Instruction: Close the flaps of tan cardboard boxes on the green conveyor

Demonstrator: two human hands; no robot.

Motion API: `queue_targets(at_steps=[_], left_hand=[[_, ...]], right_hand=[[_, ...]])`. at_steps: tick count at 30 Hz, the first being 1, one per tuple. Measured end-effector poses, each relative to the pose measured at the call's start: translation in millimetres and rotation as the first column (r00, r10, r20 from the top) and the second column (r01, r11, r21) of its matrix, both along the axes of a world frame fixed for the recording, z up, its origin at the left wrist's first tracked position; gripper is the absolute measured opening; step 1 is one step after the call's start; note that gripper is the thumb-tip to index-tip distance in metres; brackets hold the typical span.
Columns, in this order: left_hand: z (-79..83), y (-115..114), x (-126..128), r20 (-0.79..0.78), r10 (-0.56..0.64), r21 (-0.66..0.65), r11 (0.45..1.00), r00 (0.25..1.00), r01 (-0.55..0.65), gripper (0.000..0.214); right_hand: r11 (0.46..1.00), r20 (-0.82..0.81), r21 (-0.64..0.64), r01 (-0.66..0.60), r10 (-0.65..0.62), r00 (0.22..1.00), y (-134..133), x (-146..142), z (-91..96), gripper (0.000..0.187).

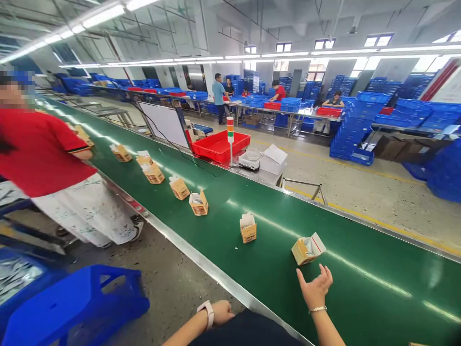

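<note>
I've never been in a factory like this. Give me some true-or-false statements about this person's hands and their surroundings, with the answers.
1. The right hand is open above the green conveyor belt, near an opened box. True.
2. The left hand is gripping a box. False: it holds nothing visible and sits by the belt's edge.
3. A white watch is on the left wrist. True.
4. The co-worker in a red shirt stands across the belt from the camera wearer. False: on the same side.
5. The stacked crates across the floor are red. False: they are blue.
6. A stack light stands beyond the belt. True.
</note>
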State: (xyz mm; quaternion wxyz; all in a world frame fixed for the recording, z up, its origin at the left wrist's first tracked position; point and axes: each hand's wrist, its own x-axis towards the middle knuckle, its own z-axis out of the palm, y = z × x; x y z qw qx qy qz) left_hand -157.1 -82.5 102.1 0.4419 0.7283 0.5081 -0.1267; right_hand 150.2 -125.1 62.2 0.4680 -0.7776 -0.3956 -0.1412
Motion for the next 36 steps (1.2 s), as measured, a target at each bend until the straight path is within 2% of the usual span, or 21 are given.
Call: queue_targets(at_steps=[2,4,6,10,12,14,15,17,19,21,23,24,26,28,30,32,33,34,36], left_hand=[[0.5,4,16,0.016,-0.097,-0.034,0.995,0.995,0.098,0.018],[4.6,10,32,0.069,-0.145,-0.020,0.989,0.987,0.147,0.013],[10.1,17,46,0.129,-0.165,0.002,0.986,0.978,0.166,0.006],[17.0,28,62,0.222,-0.159,0.044,0.987,0.962,0.153,0.021],[15.6,32,67,0.254,-0.132,0.078,0.990,0.958,0.115,0.031],[9.8,34,70,0.311,-0.123,0.159,0.984,0.942,0.076,0.041],[5.3,35,72,0.354,-0.156,0.234,0.969,0.922,0.074,0.045],[-5.7,36,76,0.422,-0.316,0.436,0.893,0.850,0.116,0.051],[-17.2,36,83,0.407,-0.541,0.625,0.753,0.736,0.208,0.053],[-26.2,34,92,0.348,-0.691,0.727,0.626,0.633,0.283,0.053],[-31.5,30,102,0.323,-0.751,0.769,0.563,0.576,0.304,0.053],[-32.9,27,107,0.329,-0.754,0.770,0.563,0.568,0.301,0.051],[-34.1,20,119,0.379,-0.726,0.736,0.613,0.574,0.289,0.039],[-34.2,12,130,0.462,-0.659,0.660,0.702,0.594,0.266,0.023],[-33.7,3,141,0.554,-0.542,0.545,0.810,0.632,0.217,0.011],[-32.0,-6,151,0.629,-0.350,0.394,0.913,0.694,0.103,0.006],[-30.5,-9,156,0.650,-0.227,0.306,0.952,0.725,0.024,0.007],[-28.7,-12,159,0.655,-0.096,0.203,0.978,0.749,-0.052,0.011],[-24.2,-15,164,0.620,0.128,-0.003,0.987,0.774,-0.162,0.023]], right_hand=[[1.000,-0.040,-0.005,0.000,0.000,0.999,2,5,-2.8,0.091],[0.999,-0.052,-0.012,-0.030,0.030,0.998,9,16,-5.7,0.092],[0.997,-0.051,-0.014,-0.073,0.073,0.996,19,30,-8.8,0.087],[0.985,-0.059,0.002,-0.173,0.173,0.983,26,52,-19.3,0.076],[0.955,-0.076,-0.004,-0.296,0.295,0.953,18,55,-27.7,0.071],[0.888,-0.107,-0.044,-0.458,0.452,0.886,2,51,-37.5,0.063],[0.843,-0.120,-0.074,-0.533,0.523,0.844,-8,47,-42.5,0.060],[0.756,-0.119,-0.133,-0.640,0.629,0.768,-27,37,-51.3,0.056],[0.701,-0.084,-0.164,-0.694,0.691,0.718,-45,28,-57.7,0.053],[0.689,-0.048,-0.179,-0.702,0.707,0.706,-58,20,-61.2,0.053],[0.704,-0.024,-0.191,-0.684,0.694,0.720,-67,15,-61.8,0.056],[0.709,-0.015,-0.196,-0.678,0.689,0.724,-71,13,-60.9,0.057],[0.717,-0.015,-0.186,-0.671,0.681,0.732,-77,8,-56.5,0.054],[0.744,-0.077,-0.149,-0.652,0.648,0.757,-81,0,-49.7,0.046],[0.817,-0.221,-0.078,-0.571,0.544,0.809,-82,-12,-43.7,0.036],[0.920,-0.401,0.007,-0.391,0.361,0.842,-83,-27,-41.2,0.034],[0.960,-0.489,0.045,-0.275,0.262,0.832,-83,-35,-41.7,0.035],[0.984,-0.572,0.075,-0.159,0.173,0.802,-83,-42,-43.1,0.038],[0.995,-0.714,0.104,0.013,0.065,0.697,-83,-54,-47.0,0.053]])
